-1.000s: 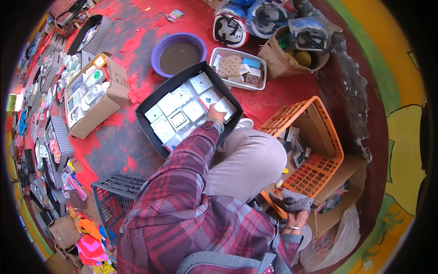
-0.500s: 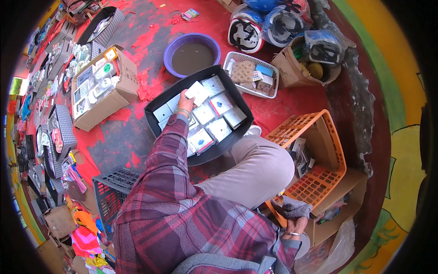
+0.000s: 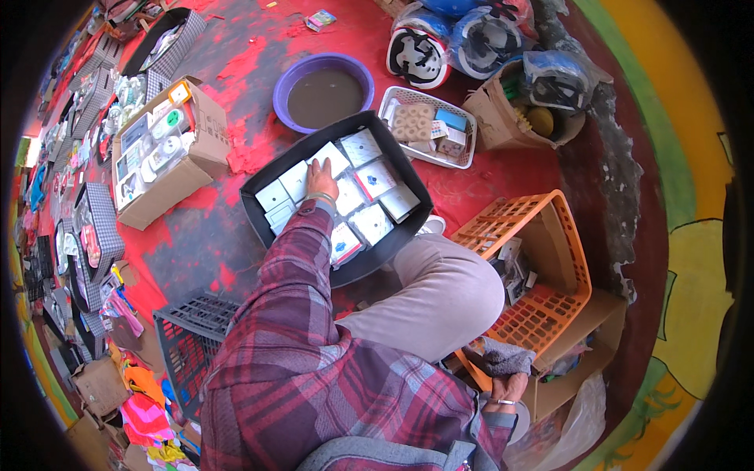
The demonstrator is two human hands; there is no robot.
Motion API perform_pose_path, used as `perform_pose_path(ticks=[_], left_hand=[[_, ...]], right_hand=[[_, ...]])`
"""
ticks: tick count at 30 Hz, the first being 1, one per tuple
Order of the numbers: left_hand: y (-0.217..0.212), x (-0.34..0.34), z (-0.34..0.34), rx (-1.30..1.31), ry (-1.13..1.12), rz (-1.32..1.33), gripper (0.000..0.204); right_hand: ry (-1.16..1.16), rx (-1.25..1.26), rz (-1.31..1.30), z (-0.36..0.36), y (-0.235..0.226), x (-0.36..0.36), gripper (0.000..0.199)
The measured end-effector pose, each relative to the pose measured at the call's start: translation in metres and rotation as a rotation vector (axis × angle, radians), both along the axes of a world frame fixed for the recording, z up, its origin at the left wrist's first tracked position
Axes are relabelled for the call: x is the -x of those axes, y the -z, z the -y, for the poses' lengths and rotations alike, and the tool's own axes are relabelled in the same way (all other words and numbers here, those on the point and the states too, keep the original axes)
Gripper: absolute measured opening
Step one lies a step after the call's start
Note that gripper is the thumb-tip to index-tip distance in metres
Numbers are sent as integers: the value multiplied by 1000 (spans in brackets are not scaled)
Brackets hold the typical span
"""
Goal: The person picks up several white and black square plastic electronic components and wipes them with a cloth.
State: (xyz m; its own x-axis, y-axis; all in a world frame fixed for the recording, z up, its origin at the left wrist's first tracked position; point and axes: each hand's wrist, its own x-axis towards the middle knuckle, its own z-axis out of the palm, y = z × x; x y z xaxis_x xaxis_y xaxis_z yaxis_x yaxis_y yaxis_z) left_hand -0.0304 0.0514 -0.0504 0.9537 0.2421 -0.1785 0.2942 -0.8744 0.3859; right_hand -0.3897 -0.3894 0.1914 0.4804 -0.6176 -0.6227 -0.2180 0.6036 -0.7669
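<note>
My left hand lies with its fingers stretched out over small white boxes in a black bin. Its fingertips touch a box in the upper middle of the bin. Rows of similar flat boxes fill the bin, some with a blue mark on the lid. At the lower right, my right hand is closed on a grey cloth, beside the orange crate. The fingers of this hand are partly hidden by the cloth.
Beyond the bin stand a purple basin of murky water and a white basket. A cardboard box of packaged goods sits left. An orange crate leans at right; a dark grey crate stands by my left arm.
The white box that my left hand held tilted above the others now lies level among them. My left fingers have straightened out over it. The right hand still holds the cloth.
</note>
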Motion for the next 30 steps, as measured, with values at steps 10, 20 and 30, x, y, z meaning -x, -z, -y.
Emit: perform_pose_path(ticks=[10, 20, 30], left_hand=[[4, -6, -2, 27, 228, -120, 61], [-54, -45, -7, 156, 352, 291, 29], [-353, -11, 324, 468, 1235, 419, 26]], right_hand=[[17, -78, 309, 0, -66, -9, 34], [149, 88, 810, 59, -110, 62, 44], [103, 512, 748, 116, -71, 91, 27]])
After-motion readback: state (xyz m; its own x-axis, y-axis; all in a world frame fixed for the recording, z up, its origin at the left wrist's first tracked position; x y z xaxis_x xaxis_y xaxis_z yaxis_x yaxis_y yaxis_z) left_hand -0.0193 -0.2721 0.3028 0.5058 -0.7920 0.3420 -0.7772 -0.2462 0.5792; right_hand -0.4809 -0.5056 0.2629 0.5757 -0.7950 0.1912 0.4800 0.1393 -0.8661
